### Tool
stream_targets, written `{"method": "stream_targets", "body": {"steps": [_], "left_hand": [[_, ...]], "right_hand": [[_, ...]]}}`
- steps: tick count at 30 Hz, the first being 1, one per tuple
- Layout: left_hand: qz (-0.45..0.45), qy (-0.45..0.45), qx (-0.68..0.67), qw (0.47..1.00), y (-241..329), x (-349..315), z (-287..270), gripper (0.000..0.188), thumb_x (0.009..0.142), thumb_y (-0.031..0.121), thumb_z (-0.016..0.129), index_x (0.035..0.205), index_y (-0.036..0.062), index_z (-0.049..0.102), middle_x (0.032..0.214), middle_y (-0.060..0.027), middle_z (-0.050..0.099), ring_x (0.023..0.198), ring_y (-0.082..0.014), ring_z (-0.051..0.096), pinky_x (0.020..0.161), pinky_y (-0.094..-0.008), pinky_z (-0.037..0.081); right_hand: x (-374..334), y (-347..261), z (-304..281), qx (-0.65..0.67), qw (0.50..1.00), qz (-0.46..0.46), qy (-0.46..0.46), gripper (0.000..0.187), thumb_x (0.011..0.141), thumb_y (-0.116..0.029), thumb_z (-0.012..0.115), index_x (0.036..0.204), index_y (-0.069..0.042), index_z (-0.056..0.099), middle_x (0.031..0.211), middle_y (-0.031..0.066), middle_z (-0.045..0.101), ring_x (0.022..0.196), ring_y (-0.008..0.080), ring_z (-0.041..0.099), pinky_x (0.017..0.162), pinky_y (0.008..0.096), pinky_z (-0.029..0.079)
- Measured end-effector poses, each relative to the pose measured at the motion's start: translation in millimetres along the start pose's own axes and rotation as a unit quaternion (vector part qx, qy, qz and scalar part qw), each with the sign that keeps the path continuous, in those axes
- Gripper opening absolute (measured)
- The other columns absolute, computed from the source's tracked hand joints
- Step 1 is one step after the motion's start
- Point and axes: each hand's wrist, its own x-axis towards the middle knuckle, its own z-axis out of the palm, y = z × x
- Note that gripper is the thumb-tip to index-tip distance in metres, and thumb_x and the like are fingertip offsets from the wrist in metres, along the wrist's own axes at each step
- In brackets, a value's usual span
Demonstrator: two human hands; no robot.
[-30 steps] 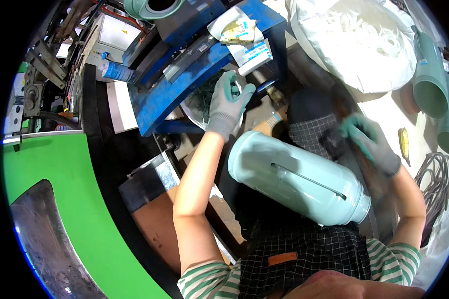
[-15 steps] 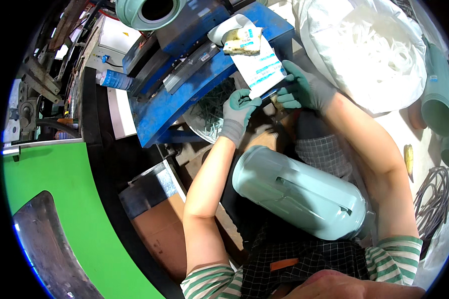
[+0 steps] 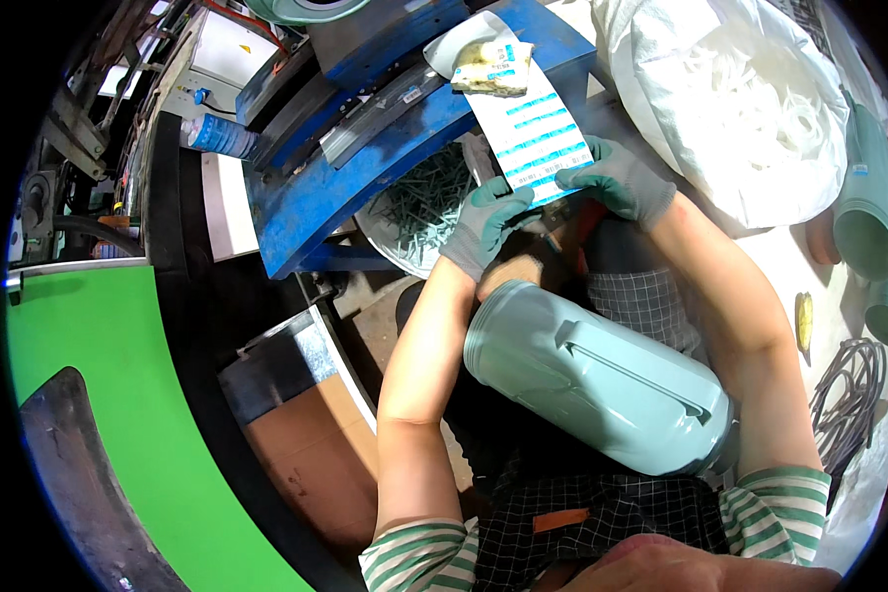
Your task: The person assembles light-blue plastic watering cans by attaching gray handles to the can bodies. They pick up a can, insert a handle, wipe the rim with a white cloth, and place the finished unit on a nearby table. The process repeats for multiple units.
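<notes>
A white label sheet with rows of blue labels hangs over the front edge of the blue metal bench. My left hand, in a grey and green glove, pinches its lower left corner. At the lower right edge my gloved right hand is closed on the same sheet, thumb over the front. A stained, yellowish pad with a blue label lies on the sheet's upper part. Across my lap rests a pale green plastic cylinder with a long side handle, its ribbed end toward the upper left.
Under the blue bench stands a white tub of green plastic scraps. A white sack of pale plastic rings is at the upper right. More green cylinders and a coiled cable lie right. An open cardboard box sits left.
My right hand has closed on the sheet's right edge from just beside it. More label rows now show. The whole view has shifted slightly.
</notes>
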Motion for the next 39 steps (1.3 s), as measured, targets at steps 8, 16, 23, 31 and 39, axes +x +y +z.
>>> {"method": "stream_targets", "body": {"steps": [8,16,23,31,39], "left_hand": [[0.155,0.084,0.204,0.963,-15,8,-8,0.035,0.085,0.006,0.087,0.116,-0.0028,0.073,0.11,-0.008,0.076,0.095,-0.0112,0.07,0.083,-0.0264,0.057],[0.214,0.199,0.197,0.936,8,-17,28,0.064,0.083,0.005,0.086,0.14,-0.0026,0.057,0.1,-0.0048,0.074,0.085,-0.008,0.067,0.073,-0.0228,0.055],[0.252,0.207,0.257,0.91,0,-12,19,0.026,0.087,0.0,0.081,0.112,-0.0025,0.074,0.086,-0.0023,0.072,0.065,-0.0056,0.059,0.057,-0.0221,0.046],[0.203,0.165,0.201,0.944,3,-15,12,0.016,0.087,-0.001,0.082,0.101,0.001,0.076,0.088,-0.0034,0.072,0.072,-0.0091,0.064,0.061,-0.0241,0.05],[0.197,0.206,0.218,0.933,6,-106,12,0.018,0.089,0.009,0.082,0.105,0.0018,0.076,0.105,-0.0041,0.073,0.091,-0.0133,0.068,0.084,-0.0267,0.056]], "right_hand": [[-4,-2,-4,0.02,1.0,0.02,-0.012,0.037,0.089,-0.001,0.07,0.126,0.004,0.068,0.12,0.0124,0.075,0.109,0.019,0.07,0.102,0.0339,0.053],[-7,-4,1,-0.012,0.999,-0.021,0.021,0.033,0.084,-0.001,0.076,0.116,0.002,0.07,0.106,0.0115,0.076,0.096,0.0171,0.073,0.092,0.0314,0.059],[-5,-4,1,-0.052,0.998,-0.018,0.032,0.032,0.085,-0.004,0.077,0.115,0.003,0.07,0.106,0.0121,0.076,0.096,0.0162,0.073,0.093,0.0307,0.059],[-41,-17,13,-0.229,0.964,-0.117,0.067,0.064,0.09,-0.022,0.082,0.143,0.001,0.055,0.134,0.0169,0.066,0.123,0.0212,0.064,0.108,0.0354,0.051],[-306,-77,20,-0.277,0.953,0.035,0.114,0.09,0.088,-0.038,0.082,0.16,-0.004,0.04,0.154,0.0127,0.052,0.142,0.0229,0.05,0.121,0.0404,0.037]]}}
